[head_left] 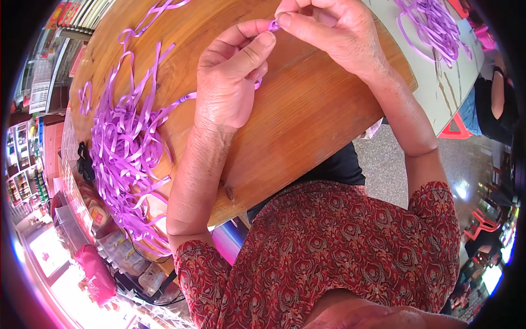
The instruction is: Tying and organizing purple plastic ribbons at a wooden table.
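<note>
Over the far part of the wooden table (307,104), my two hands meet at a small piece of purple ribbon (274,25). My left hand (233,68) pinches it between thumb and forefinger. From the right, the thumb and fingers of my right hand (339,38) close on the same bit. More ribbon runs under my left hand, showing on both sides of the wrist and leading toward the left. A large tangled heap of purple ribbon (129,153) lies on the table's left side, with loose strands trailing toward the far edge.
A second purple ribbon bundle (433,27) lies on a white table (405,33) at the far right. Red plastic stools (456,129) stand on the grey floor. Beyond the left edge are shelves, clear containers (121,252) and a pink bag (96,274). Another person sits at right.
</note>
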A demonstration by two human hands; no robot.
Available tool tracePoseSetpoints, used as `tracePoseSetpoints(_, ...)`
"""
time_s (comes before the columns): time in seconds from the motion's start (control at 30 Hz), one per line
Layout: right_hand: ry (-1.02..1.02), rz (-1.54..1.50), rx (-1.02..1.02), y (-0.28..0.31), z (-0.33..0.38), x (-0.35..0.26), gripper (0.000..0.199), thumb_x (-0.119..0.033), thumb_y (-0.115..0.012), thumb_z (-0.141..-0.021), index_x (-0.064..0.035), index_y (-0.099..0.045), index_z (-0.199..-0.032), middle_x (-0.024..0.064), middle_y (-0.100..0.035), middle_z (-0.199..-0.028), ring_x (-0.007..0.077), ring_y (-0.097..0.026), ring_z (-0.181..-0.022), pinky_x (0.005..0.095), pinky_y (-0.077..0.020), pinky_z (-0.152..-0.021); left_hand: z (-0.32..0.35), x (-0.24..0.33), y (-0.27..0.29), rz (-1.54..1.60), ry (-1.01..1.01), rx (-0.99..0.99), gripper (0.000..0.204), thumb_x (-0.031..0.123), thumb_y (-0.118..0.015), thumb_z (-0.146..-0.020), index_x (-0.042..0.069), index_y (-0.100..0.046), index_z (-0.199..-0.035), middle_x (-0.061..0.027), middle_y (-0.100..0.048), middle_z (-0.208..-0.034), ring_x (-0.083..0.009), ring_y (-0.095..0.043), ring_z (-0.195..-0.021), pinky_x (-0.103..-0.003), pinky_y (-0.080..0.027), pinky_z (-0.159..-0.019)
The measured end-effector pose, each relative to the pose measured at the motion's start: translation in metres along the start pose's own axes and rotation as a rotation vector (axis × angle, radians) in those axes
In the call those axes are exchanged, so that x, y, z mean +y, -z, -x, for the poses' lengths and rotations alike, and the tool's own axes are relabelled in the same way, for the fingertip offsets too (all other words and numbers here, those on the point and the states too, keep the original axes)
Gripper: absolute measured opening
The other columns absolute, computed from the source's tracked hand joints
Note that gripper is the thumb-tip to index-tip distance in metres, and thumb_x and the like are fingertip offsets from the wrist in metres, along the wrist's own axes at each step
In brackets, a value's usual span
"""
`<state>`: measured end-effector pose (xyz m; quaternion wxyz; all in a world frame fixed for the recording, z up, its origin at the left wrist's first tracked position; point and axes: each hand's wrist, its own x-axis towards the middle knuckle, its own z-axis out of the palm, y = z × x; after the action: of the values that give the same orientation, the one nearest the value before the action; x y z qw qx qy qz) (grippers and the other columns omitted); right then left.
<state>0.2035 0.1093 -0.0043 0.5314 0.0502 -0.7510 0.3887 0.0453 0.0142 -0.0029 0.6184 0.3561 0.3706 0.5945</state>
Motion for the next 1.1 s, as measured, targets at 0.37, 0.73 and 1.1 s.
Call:
tracePoseSetpoints(0.37,-0.733,-0.136,0.112,0.000,-0.007,-0.031,0.008,-0.004,-0.058,-0.088,0.0005,-0.060,-0.094,0.0027,-0.061,-0.090,0.0077,-0.057,-0.086,0.0209,-0.0453,-0.074,0.000,0.001,-0.005,0.031,-0.030,0.124,0.009,0.006,-0.064,-0.084,0.002,-0.064,-0.092,-0.0029,-0.064,-0.085,-0.0015,-0.035,-0.054,-0.018,-0.025,-0.047)
tracePoseSetpoints(0.73,0.203,0.543,-0.091,0.005,-0.006,0.007,0.024,-0.008,-0.069,-0.076,-0.0059,-0.066,-0.099,0.0072,-0.061,-0.088,0.0235,-0.058,-0.085,0.0325,-0.0449,-0.077,0.000,0.001,-0.002,-0.233,-0.034,0.159,0.009,0.007,-0.063,-0.083,0.001,-0.066,-0.089,0.0028,-0.057,-0.070,-0.0012,-0.038,-0.053,-0.019,-0.026,-0.045)
tracePoseSetpoints(1.1,-0.069,0.974,-0.289,-0.021,-0.028,-0.043,0.013,0.004,-0.067,-0.068,0.0001,-0.061,-0.079,0.0107,-0.058,-0.080,0.0282,-0.055,-0.075,0.0353,-0.0451,-0.066,-0.003,0.006,0.003,-0.539,-0.099,0.223,0.007,0.001,-0.059,-0.085,0.001,-0.063,-0.090,-0.0019,-0.062,-0.089,-0.0111,-0.057,-0.079,-0.023,-0.045,-0.069)
